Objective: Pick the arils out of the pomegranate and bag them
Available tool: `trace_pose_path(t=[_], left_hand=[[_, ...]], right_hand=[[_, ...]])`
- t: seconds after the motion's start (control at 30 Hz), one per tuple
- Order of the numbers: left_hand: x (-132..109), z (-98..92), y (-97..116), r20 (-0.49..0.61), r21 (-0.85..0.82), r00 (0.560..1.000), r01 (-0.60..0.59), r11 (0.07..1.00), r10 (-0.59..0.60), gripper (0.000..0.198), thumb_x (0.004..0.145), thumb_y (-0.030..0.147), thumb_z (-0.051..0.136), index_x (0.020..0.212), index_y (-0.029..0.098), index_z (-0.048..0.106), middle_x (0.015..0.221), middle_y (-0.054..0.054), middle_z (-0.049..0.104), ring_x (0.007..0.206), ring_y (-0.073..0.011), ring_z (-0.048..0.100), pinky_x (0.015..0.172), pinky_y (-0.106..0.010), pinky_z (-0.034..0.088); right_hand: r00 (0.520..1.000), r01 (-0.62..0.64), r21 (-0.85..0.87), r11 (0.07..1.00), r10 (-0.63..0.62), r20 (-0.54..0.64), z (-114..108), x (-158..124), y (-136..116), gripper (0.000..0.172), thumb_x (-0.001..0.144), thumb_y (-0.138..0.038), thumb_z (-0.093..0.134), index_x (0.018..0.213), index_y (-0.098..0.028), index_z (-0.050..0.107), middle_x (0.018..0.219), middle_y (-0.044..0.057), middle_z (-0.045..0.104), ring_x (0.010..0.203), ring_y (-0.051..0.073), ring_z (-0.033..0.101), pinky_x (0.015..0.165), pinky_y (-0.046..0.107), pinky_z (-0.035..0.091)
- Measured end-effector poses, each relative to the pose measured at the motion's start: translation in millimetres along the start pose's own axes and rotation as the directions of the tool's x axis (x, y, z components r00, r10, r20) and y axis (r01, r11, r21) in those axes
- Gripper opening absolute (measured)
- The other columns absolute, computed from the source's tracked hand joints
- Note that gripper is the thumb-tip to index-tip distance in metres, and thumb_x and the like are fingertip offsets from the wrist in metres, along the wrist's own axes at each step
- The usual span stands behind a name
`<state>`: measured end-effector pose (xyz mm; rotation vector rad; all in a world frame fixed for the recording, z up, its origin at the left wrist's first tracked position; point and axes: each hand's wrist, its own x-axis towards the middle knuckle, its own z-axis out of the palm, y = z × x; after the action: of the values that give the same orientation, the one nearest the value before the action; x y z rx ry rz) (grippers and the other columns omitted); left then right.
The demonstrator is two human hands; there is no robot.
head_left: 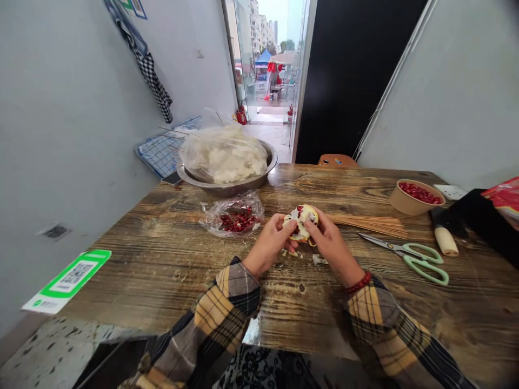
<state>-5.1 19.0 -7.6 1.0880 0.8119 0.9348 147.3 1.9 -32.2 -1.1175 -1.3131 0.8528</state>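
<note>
A piece of pomegranate (302, 219), with pale pith, yellowish rind and some dark red seeds, is held between both hands above the wooden table. My left hand (272, 240) grips its left side, the thumb pressed on the pith. From the right, my right hand (330, 240) closes round it with the thumb on the front. Small bits of peel (295, 254) lie on the wood below. Left of the hands, a clear plastic bag (211, 219) lies spread, with loose red pomegranate seeds (239, 219) on it.
A metal basin (227, 188) with a bag of white fluffy stuff (233, 156) stands behind. Bamboo skewers (373, 222), green-handled scissors (424, 262), a cleaver's wooden handle (446, 241) and a paper bowl (405, 201) of red seeds lie to the right. A QR card (71, 281) is at left.
</note>
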Motion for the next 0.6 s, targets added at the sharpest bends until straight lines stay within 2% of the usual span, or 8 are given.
trace_pose_path(t=[0.07,0.13,0.23,0.33,0.47,0.53,0.6], left_hand=[[-1.1,1.7,-1.9,-0.022,0.011,1.000,-0.001,1.000,0.001,0.042,0.074,0.048,0.067,0.091,0.016,0.046,0.073,0.002,0.060,0.044,-0.0062,0.055,0.037,-0.017,0.041],[-2.0,3.2,-3.5,-0.021,0.008,1.000,0.006,1.000,-0.006,0.040,0.075,0.047,0.067,0.090,0.017,0.045,0.071,0.002,0.059,0.043,-0.0061,0.054,0.036,-0.016,0.040],[-2.6,4.8,-5.2,-0.001,-0.018,1.000,0.020,1.000,-0.020,0.039,0.076,0.047,0.067,0.089,0.017,0.044,0.071,0.002,0.060,0.043,-0.0067,0.055,0.037,-0.017,0.042],[-1.8,5.2,-7.1,0.009,-0.028,0.999,0.038,0.999,-0.038,0.037,0.077,0.044,0.066,0.089,0.017,0.044,0.071,0.001,0.060,0.044,-0.0071,0.055,0.038,-0.018,0.044],[-0.1,5.7,-8.1,-0.005,0.006,0.997,0.071,0.997,-0.071,0.029,0.079,0.039,0.061,0.088,0.017,0.044,0.068,0.002,0.059,0.043,-0.0079,0.055,0.037,-0.018,0.043],[-0.2,6.7,-6.9,-0.011,0.013,0.996,0.090,0.996,-0.090,0.027,0.078,0.036,0.060,0.088,0.017,0.044,0.067,0.002,0.059,0.042,-0.0078,0.054,0.036,-0.018,0.042],[-0.4,7.6,-5.2,-0.012,0.010,0.995,0.098,0.995,-0.098,0.025,0.076,0.034,0.061,0.089,0.017,0.046,0.068,0.003,0.059,0.042,-0.0079,0.055,0.036,-0.018,0.041]], right_hand=[[1.000,-0.008,-0.056,0.998,0.008,0.005,-0.6,-0.7,2.4,0.045,0.085,-0.045,0.057,0.125,-0.023,0.055,0.112,0.006,0.065,0.093,0.020,0.061,0.074,0.030,0.052],[0.998,-0.061,-0.092,0.994,0.064,0.021,-0.9,-1.8,2.4,0.047,0.086,-0.047,0.055,0.126,-0.024,0.054,0.100,0.005,0.066,0.076,0.018,0.061,0.057,0.027,0.052],[0.988,-0.143,-0.059,0.988,0.146,0.047,-0.4,-4.4,-1.2,0.050,0.087,-0.051,0.050,0.129,-0.024,0.050,0.088,0.004,0.063,0.063,0.016,0.056,0.042,0.024,0.047],[0.985,-0.166,-0.031,0.986,0.167,0.053,1.1,-6.7,-3.0,0.049,0.088,-0.052,0.048,0.128,-0.025,0.050,0.087,0.003,0.062,0.062,0.015,0.056,0.041,0.023,0.047],[0.989,-0.142,-0.106,0.984,0.145,0.021,3.6,-7.2,-0.7,0.048,0.087,-0.050,0.049,0.129,-0.026,0.051,0.089,0.003,0.064,0.058,0.014,0.055,0.040,0.022,0.045],[0.995,-0.100,-0.141,0.985,0.101,-0.001,5.1,-7.0,-2.4,0.045,0.087,-0.047,0.051,0.127,-0.027,0.052,0.095,0.004,0.065,0.061,0.015,0.057,0.044,0.023,0.046],[1.000,-0.029,-0.196,0.980,0.027,-0.015,6.7,-6.3,-6.8,0.042,0.087,-0.043,0.052,0.125,-0.025,0.054,0.100,0.005,0.066,0.071,0.016,0.060,0.057,0.026,0.050]])
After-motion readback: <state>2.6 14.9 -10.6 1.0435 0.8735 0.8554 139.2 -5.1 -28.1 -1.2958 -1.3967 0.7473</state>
